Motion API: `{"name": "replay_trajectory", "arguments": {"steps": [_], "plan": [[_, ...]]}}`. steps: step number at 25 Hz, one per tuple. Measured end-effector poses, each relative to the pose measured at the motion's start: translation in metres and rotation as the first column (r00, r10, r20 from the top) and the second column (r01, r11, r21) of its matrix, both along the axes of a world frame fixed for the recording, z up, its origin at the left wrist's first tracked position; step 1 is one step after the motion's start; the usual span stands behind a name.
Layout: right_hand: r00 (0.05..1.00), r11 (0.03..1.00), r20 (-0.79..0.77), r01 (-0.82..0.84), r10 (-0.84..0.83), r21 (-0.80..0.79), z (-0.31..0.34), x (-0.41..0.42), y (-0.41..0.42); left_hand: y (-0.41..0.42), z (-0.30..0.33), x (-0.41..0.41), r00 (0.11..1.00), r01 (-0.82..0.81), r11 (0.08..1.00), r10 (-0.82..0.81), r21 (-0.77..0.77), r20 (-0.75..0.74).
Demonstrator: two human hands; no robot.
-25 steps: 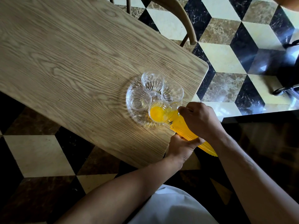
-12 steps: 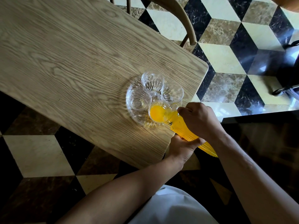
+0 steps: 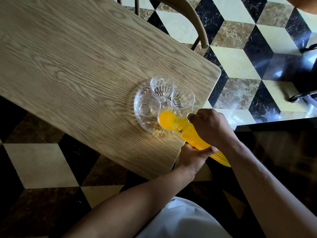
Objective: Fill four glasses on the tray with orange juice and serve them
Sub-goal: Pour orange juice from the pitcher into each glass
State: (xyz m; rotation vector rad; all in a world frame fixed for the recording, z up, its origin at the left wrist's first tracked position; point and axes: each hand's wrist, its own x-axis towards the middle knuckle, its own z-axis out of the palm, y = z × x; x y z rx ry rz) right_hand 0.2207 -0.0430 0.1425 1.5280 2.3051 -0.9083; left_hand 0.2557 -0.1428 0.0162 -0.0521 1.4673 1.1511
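A round clear glass tray sits near the right corner of the wooden table. Several clear glasses stand on it. The nearest glass holds orange juice; the left glass, far glass and right glass look empty. A ribbed clear jug of orange juice is tilted with its mouth over the nearest glass. My right hand grips the jug near its top. My left hand holds it from below, lower down.
A wooden chair stands at the table's far side. The floor is patterned marble tile in black, cream and brown. A dark object with a metal leg sits on the floor at the far right. The table edge runs just under my hands.
The juice in the nearest glass has risen a little. Both hands and the tilted jug have barely moved.
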Motion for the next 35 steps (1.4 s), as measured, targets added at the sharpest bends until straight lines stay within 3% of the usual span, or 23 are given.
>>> {"name": "replay_trajectory", "arguments": {"steps": [20, 25, 35], "plan": [[0.999, 1.000, -0.041, 0.005, -0.005, 0.001, 0.001, 0.001, 0.002, 0.003, -0.001, -0.002, 1.000, -0.021, 1.000, 0.021, -0.016, -0.002], [0.993, 1.000, -0.115, 0.023, -0.023, -0.010, 0.006, 0.002, -0.001, 0.004, -0.006, -0.003, 0.993, -0.078, 0.996, 0.074, -0.038, -0.089], [0.957, 0.992, -0.262, 0.123, -0.127, -0.035, 0.014, 0.020, 0.004, 0.009, -0.004, -0.006, 0.979, -0.006, 0.997, -0.010, -0.079, -0.205]]}}
